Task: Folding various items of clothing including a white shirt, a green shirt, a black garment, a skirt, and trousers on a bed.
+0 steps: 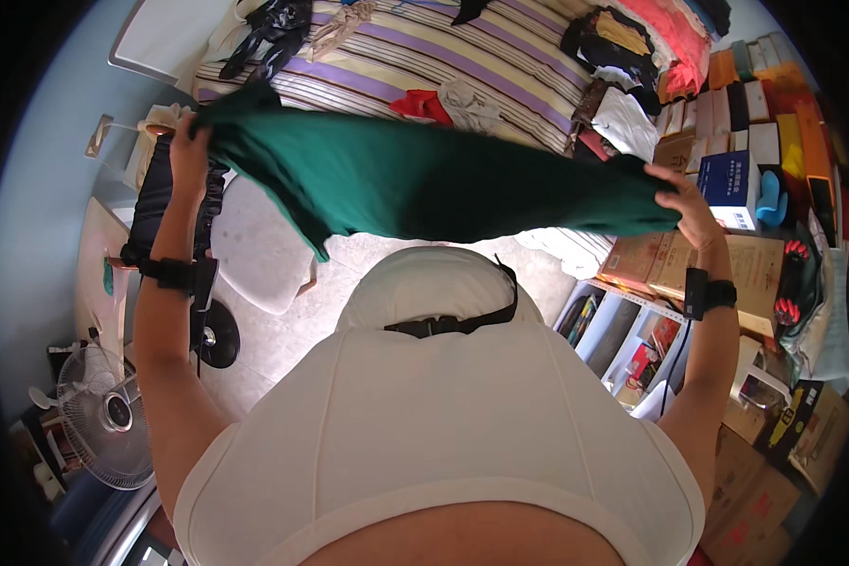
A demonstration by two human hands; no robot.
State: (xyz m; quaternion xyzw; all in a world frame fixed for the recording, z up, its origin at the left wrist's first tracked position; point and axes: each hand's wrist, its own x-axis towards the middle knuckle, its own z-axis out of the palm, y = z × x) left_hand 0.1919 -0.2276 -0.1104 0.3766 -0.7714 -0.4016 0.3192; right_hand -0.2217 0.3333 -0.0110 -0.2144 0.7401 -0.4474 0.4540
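Observation:
A dark green garment [424, 179] is stretched out sideways in front of me, sagging a little, with one corner hanging lower at its left. Its left end is gripped in my left hand [191, 156], fingers closed on the cloth. At the other end, my right hand [689, 208] pinches the fabric, and both arms are spread wide. The exact kind of garment cannot be made out. Behind it lies a bed [519, 66] with a striped sheet, partly hidden by the cloth. A black band with a small device sits on each wrist.
Clothes lie on the bed, among them a red piece [422, 106] and a black heap [613, 47]. Boxes [726, 189] are stacked along the right, above a white shelf [623, 330]. A pale seat [259, 245] and a fan [113, 415] stand at the left.

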